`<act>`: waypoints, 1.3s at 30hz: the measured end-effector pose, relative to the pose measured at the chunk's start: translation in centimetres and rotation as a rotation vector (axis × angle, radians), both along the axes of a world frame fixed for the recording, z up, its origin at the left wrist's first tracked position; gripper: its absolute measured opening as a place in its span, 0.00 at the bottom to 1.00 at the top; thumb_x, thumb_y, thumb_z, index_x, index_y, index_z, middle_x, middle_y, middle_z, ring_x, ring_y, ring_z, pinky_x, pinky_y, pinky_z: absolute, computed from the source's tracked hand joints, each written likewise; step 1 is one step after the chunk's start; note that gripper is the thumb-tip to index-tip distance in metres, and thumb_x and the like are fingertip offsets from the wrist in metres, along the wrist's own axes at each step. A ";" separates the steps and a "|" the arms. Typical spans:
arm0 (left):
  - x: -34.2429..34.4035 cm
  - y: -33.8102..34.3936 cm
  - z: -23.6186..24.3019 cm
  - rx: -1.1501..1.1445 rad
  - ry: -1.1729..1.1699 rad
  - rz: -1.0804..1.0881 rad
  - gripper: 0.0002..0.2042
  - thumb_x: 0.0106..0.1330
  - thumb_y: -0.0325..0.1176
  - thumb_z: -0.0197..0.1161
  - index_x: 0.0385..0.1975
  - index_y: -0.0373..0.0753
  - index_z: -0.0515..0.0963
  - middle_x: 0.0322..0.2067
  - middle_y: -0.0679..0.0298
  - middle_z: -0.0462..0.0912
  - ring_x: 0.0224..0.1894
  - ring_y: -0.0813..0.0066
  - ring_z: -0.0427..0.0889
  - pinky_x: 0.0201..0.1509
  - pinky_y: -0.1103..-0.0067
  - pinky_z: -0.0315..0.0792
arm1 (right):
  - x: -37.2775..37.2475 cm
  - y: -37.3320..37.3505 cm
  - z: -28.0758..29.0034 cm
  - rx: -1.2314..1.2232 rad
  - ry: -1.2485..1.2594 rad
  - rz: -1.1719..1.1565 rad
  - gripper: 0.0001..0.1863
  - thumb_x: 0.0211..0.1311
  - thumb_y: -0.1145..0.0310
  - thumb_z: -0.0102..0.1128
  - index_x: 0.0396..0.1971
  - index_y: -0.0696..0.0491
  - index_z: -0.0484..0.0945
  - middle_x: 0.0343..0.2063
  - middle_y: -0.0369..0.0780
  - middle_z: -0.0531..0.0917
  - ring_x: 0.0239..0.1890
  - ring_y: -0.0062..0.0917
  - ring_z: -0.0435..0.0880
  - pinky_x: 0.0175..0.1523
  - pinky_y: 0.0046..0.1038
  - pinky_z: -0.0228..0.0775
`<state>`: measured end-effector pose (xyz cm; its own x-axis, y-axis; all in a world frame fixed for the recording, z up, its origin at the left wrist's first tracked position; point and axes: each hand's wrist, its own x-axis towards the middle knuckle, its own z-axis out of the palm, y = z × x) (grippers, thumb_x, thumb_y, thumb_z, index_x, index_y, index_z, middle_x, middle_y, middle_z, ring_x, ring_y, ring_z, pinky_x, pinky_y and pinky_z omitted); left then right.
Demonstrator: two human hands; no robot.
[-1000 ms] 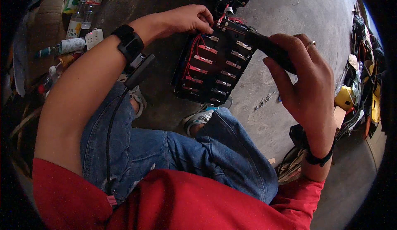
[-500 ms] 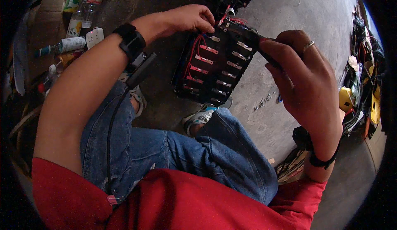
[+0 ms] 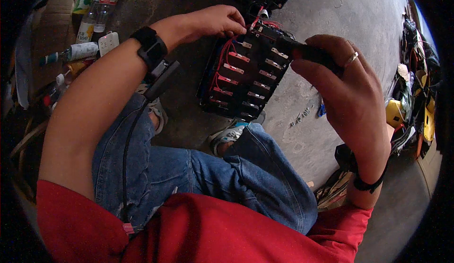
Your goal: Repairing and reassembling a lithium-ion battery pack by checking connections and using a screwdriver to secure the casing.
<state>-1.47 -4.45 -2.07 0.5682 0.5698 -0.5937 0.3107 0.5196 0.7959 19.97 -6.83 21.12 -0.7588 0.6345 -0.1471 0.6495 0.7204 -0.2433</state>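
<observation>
A black battery pack (image 3: pixel 246 74) with rows of metal tabs and red wires stands on the floor between my feet, its top tilted toward me. My left hand (image 3: pixel 217 22) is pinched at its upper left corner among the wires (image 3: pixel 259 21); what the fingertips grip is too hidden to name. My right hand (image 3: pixel 345 92) wraps round a dark elongated tool (image 3: pixel 305 50), whose tip meets the upper right corner of the pack. A black device with a cable (image 3: pixel 158 78) hangs beside my left wrist.
Small loose metal pieces (image 3: pixel 300 117) and a blue item (image 3: pixel 322 110) lie on the concrete floor (image 3: pixel 326 7). Bottles (image 3: pixel 85 29), cardboard (image 3: pixel 56 17) and a white power strip (image 3: pixel 108 43) crowd the left. Piled cables and yellow tools (image 3: pixel 395 111) line the right. A black case edge is above.
My right hand has shifted its grip along the dark tool, its thumb moving up toward the pack. The left hand and the pack have hardly moved.
</observation>
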 end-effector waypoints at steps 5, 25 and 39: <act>0.0 0.0 -0.5 0.016 -0.016 0.012 0.17 0.63 0.44 0.64 0.45 0.39 0.76 0.36 0.67 0.80 0.39 0.78 0.77 0.42 0.79 0.70 | -0.3 0.3 0.1 -0.001 -0.014 0.060 0.14 0.44 0.79 0.63 0.33 0.48 0.82 0.42 0.38 0.80 0.42 0.31 0.81 0.42 0.28 0.76; 0.2 0.4 -1.4 -0.031 -0.015 0.027 0.16 0.64 0.43 0.60 0.44 0.39 0.77 0.35 0.66 0.80 0.36 0.77 0.77 0.40 0.79 0.71 | -1.7 2.5 1.4 0.067 -0.266 0.164 0.16 0.47 0.76 0.58 0.39 0.48 0.81 0.39 0.36 0.81 0.34 0.31 0.84 0.38 0.29 0.76; -0.2 2.0 -1.5 -0.039 0.096 0.077 0.13 0.64 0.40 0.57 0.38 0.37 0.78 0.33 0.65 0.81 0.33 0.77 0.79 0.39 0.79 0.73 | -0.1 2.5 0.9 0.123 -0.164 0.167 0.18 0.50 0.80 0.61 0.42 0.48 0.81 0.42 0.34 0.82 0.37 0.27 0.85 0.36 0.26 0.77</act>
<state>-1.72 -2.42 -3.60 0.4631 0.5851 -0.6657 0.3423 0.5748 0.7433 19.89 -4.33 22.06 -0.8272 0.5229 -0.2060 0.5423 0.8388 -0.0483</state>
